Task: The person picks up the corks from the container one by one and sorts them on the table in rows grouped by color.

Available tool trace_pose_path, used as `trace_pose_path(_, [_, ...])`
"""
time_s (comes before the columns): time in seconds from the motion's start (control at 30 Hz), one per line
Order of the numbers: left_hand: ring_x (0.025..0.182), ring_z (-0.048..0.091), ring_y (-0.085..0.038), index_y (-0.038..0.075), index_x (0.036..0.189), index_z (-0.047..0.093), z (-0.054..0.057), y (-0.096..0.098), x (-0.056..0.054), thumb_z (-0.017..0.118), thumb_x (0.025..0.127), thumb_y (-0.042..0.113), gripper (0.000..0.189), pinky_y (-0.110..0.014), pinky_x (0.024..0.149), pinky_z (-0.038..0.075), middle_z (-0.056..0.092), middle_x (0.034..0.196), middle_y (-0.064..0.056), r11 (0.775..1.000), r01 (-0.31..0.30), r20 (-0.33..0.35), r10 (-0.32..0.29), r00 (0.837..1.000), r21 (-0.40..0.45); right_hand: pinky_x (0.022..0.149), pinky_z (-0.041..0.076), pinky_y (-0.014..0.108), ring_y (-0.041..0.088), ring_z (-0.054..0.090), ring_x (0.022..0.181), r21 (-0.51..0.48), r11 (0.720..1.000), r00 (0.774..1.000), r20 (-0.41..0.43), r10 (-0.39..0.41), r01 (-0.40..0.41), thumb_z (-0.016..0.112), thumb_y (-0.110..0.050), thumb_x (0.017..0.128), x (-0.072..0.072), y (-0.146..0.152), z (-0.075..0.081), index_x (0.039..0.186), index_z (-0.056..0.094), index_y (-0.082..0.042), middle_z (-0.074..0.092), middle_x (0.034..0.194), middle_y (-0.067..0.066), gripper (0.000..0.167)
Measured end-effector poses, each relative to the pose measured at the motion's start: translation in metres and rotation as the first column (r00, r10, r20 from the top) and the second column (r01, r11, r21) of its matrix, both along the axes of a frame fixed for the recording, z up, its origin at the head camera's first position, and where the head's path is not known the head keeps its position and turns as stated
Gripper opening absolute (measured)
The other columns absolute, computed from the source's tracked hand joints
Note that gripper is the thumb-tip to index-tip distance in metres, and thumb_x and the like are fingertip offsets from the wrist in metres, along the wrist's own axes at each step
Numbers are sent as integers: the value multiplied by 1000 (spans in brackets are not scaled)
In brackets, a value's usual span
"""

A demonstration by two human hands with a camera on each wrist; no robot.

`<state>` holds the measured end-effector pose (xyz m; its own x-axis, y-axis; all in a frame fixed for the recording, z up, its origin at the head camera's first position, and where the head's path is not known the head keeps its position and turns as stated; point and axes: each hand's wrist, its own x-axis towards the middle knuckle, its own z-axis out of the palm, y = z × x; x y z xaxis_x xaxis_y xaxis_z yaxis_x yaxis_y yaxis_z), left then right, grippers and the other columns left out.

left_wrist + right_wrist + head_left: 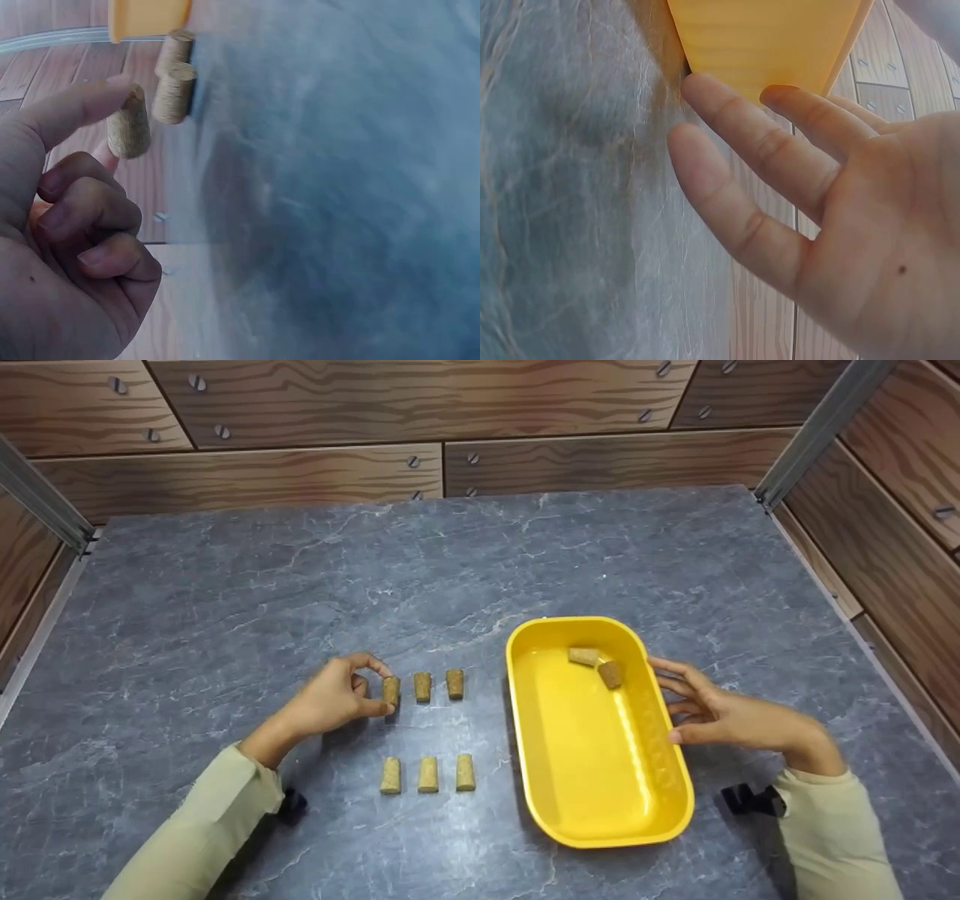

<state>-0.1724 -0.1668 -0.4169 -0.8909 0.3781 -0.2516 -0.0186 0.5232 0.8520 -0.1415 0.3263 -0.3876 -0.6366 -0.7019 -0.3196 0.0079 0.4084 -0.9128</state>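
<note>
My left hand (334,697) pinches a brown cork stopper (391,691) between thumb and forefinger, at the left end of a row. In the left wrist view the forefinger lies over the top of this cork (129,131), the other fingers curled below. Two more brown corks (422,687) (454,684) stand to its right. Nearer me is a row of three paler corks (427,775). My right hand (724,716) rests its loosely extended fingers and thumb against the right wall of a yellow tray (525,780). A pale cork (583,656) and a darker cork (610,675) lie inside its far right part.
The grey marbled tabletop (300,577) extends behind and to both sides of the corks and tray. Wood-patterned panels (420,405) close off the back and sides. A dark wrist mount (752,799) sits under the right sleeve.
</note>
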Motion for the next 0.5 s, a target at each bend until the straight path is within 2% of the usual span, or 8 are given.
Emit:
trace_pose_path(0.2, [43, 32, -6, 6, 112, 59, -5, 2, -2, 77, 75, 8, 40, -20, 42, 27, 40, 52, 7, 997, -37, -7, 36, 999, -74, 94, 50, 28, -2, 49, 125, -9, 1000, 1000, -6, 7, -7, 53, -4, 97, 0, 0, -2, 154, -7, -17, -3, 158, 26, 84])
trace_pose_path(0.5, [43, 32, -6, 9, 111, 62, -7, -1, -7, 79, 74, 11, 40, -21, 42, 27, 42, 52, 6, 985, -57, -41, 51, 998, -162, 94, 50, 28, -2, 50, 125, 0, 1000, 1000, -8, -2, 2, 54, -5, 97, 0, 0, -1, 154, -7, -16, -3, 158, 27, 84])
